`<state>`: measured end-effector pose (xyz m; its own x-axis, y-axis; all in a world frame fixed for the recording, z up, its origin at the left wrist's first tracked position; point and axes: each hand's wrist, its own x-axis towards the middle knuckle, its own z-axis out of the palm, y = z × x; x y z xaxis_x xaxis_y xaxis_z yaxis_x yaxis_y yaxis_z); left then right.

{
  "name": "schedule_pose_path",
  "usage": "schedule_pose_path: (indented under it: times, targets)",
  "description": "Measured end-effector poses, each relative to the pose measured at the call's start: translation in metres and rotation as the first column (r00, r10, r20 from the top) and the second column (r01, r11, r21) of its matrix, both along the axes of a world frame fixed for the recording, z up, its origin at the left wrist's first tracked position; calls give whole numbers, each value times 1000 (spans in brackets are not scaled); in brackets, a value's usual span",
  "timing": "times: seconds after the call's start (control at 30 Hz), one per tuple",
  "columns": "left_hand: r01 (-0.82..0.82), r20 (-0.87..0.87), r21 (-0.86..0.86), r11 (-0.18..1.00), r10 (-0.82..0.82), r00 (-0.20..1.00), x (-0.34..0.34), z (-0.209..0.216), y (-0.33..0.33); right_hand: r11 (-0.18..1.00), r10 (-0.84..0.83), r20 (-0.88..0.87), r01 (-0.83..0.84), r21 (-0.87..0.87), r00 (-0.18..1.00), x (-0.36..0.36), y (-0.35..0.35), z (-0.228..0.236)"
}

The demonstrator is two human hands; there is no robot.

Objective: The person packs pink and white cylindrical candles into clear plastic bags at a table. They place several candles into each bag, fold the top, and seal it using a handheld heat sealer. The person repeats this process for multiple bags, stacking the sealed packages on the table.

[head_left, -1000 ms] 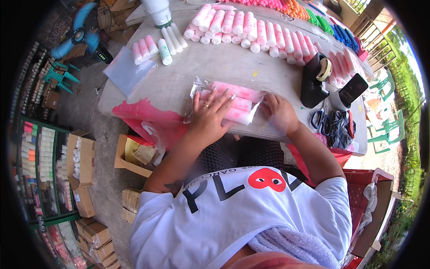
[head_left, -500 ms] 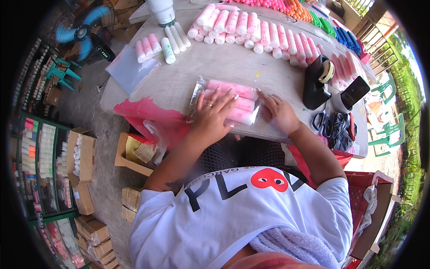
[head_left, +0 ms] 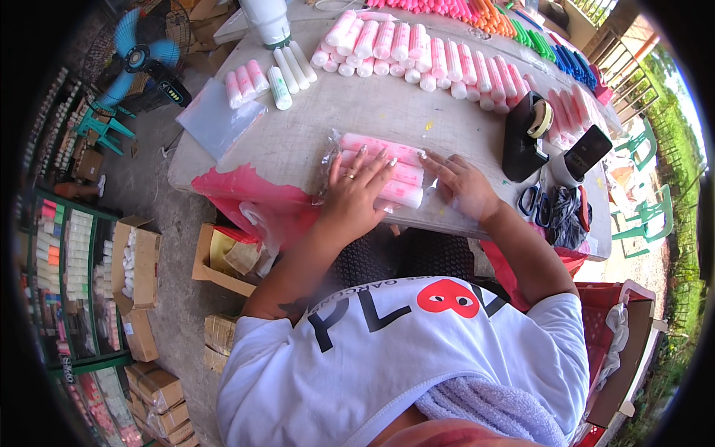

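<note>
A clear plastic bag of pink-and-white candles (head_left: 406, 174) lies flat on the table in front of me, the candles side by side. My left hand (head_left: 359, 185) rests on top of the pack, fingers spread over the candles. At the pack's right end, my right hand (head_left: 463, 182) lies with outstretched fingers, their tips against the candle ends and the loose plastic. Crumpled film sticks out at the pack's left end. The undersides of both hands are hidden.
A long stack of similar candles (head_left: 417, 56) spans the table's far side. White candles (head_left: 295, 65), a bagged trio (head_left: 246, 83) and clear plastic bags (head_left: 220, 119) lie far left. A black tape dispenser (head_left: 525, 138), phone (head_left: 588, 153) and scissors (head_left: 538, 205) sit right.
The plastic at the pack's right end now sits closer to the candle ends. My right fingertips have shifted slightly left. My left hand stays nearly in place.
</note>
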<state>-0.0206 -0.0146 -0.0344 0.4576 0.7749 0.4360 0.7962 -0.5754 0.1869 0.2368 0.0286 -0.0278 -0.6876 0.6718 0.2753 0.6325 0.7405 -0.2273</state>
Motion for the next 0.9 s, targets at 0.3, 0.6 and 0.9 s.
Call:
schedule_pose_path:
  times: [0.3, 0.6, 0.9]
  targets:
    - [26, 121, 142, 989, -44, 992, 16, -3, 2, 997, -44, 256, 27, 70, 966, 38, -7, 16]
    - [170, 188, 355, 919, -249, 950, 11, -23, -9, 867, -400, -256, 454, 205, 880, 55, -67, 33]
    - [155, 233, 346, 925, -245, 941, 22, -28, -13, 945, -265, -159, 289, 152, 951, -35, -66, 22]
